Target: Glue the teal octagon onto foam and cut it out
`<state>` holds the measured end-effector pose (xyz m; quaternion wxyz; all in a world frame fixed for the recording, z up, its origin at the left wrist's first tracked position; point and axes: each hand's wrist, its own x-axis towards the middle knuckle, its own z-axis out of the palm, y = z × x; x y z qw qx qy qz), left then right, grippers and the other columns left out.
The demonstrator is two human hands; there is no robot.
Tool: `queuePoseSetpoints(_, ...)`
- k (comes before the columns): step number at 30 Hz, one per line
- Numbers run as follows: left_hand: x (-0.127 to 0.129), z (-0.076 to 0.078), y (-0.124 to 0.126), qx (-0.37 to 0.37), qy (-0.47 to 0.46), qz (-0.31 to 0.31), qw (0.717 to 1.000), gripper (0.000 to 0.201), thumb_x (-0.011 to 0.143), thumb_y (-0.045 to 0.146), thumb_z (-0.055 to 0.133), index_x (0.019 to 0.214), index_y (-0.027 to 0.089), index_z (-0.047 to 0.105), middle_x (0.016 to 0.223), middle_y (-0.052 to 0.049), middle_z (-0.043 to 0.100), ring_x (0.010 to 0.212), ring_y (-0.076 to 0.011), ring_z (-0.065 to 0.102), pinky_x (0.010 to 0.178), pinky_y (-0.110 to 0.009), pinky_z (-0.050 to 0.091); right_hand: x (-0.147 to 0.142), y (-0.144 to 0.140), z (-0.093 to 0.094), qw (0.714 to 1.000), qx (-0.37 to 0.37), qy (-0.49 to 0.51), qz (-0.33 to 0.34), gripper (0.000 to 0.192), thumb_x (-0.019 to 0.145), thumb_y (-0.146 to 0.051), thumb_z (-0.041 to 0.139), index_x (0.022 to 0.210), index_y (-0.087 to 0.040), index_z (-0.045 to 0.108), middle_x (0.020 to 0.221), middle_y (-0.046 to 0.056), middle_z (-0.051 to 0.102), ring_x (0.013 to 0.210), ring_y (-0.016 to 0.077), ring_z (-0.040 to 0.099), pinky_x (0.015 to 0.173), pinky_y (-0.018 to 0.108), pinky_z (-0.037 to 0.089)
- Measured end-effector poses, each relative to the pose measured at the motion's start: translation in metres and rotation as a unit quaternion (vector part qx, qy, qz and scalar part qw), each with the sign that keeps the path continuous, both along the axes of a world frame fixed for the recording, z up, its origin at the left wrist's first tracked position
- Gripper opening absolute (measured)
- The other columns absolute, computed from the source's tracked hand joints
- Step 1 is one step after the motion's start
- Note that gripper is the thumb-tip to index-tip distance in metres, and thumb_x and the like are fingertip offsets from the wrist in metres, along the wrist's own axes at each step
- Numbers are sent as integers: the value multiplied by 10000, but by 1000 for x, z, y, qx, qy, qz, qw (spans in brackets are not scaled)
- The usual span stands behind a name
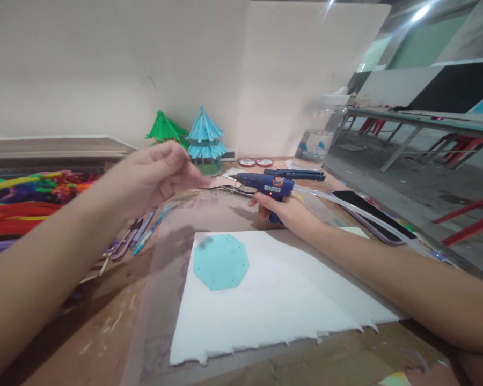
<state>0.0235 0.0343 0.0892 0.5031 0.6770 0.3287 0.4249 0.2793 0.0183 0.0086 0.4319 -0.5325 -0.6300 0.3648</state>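
Your right hand (284, 210) is wrapped tight around the handle of the blue glue gun (265, 185). The gun sits at the far side of the white sheet (290, 300), a bit right of the middle, with its tip pointing left. A small red light glows on its side, so it is probably hot. The gun looks hard and light, made of plastic that does not bend. The handle is the safe place to hold it (stay away from the metal tip). A long clear glue stick (358, 212) pokes out of the back toward the right. It looks thin and could bend or snap if you bump it.

Your left hand (153, 174) floats in the air to the left of the gun, a little apart from the tip. Its fingers are curled loosely with the thumb close to them. It is blurry, so I cannot tell if it pinches something small.

A teal eight-sided card (220, 261) lies flat on the white sheet, nearer to you than both hands. It looks thin and easy to crease.

Far back stand a blue paper hut (205, 140) and a green one (163, 128). Pens (145, 231) lie on the left.
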Motion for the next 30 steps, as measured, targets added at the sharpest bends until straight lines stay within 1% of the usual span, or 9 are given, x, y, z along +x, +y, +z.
queuePoseSetpoints(2,8,-16,2,-20,54,-29,998,354,814,457,742,754,204,502,487,132,413,415,-43,432,616,-245,559,1,1,-1,1000,1,-2,4,304,814,-497,602,757,-213,696,617,13,598,622,170,587,598,278,465)
queuePoseSetpoints(3,11,-23,3,0,105,-26,994,336,807,469,729,749,208,525,478,130,377,391,-49,377,513,-212,495,1,1,-2,1000,3,-3,6,312,809,-504,606,764,-210,697,616,13,599,622,170,587,600,279,466)
queuePoseSetpoints(6,17,-40,7,105,289,8,952,230,808,413,667,736,196,650,572,66,554,482,-88,483,480,-205,395,2,2,-4,1000,5,-7,13,326,801,-520,609,773,-209,702,615,10,600,620,169,583,612,283,466)
queuePoseSetpoints(10,19,-55,11,164,409,8,898,207,819,360,622,830,220,773,850,5,768,792,-181,675,714,-257,492,2,4,-7,1000,4,-7,16,313,794,-518,618,758,-218,695,599,6,593,601,168,575,605,288,459)
queuePoseSetpoints(14,19,-65,15,182,451,-39,873,261,861,365,618,1014,249,796,1024,-13,793,922,-196,703,841,-272,504,4,6,-9,1000,5,-23,12,310,810,-515,611,764,-223,704,616,15,613,618,179,590,615,300,458)
queuePoseSetpoints(19,21,-71,16,225,476,-119,842,266,882,284,598,1069,252,785,1025,-30,779,926,-182,696,808,-250,494,5,6,-11,999,13,-29,14,310,837,-508,603,761,-225,705,616,15,618,617,175,597,624,299,463)
queuePoseSetpoints(27,30,-76,6,270,496,-58,823,221,875,270,557,891,217,772,905,-35,772,837,-191,681,780,-275,489,5,6,-13,999,0,-45,13,358,833,-544,598,811,-208,720,639,16,630,637,169,593,616,285,447)
queuePoseSetpoints(29,32,-75,5,249,481,-26,840,222,868,239,530,844,196,746,875,-42,767,838,-199,682,772,-287,501,5,6,-13,999,-5,-47,12,366,831,-552,597,806,-206,715,644,19,630,642,171,593,627,287,451)
queuePoseSetpoints(30,32,-75,5,220,459,-16,860,220,870,234,519,816,188,727,848,-41,761,825,-198,684,767,-292,513,5,6,-13,999,-7,-48,11,367,831,-554,600,804,-206,713,646,20,631,645,172,595,631,289,453)
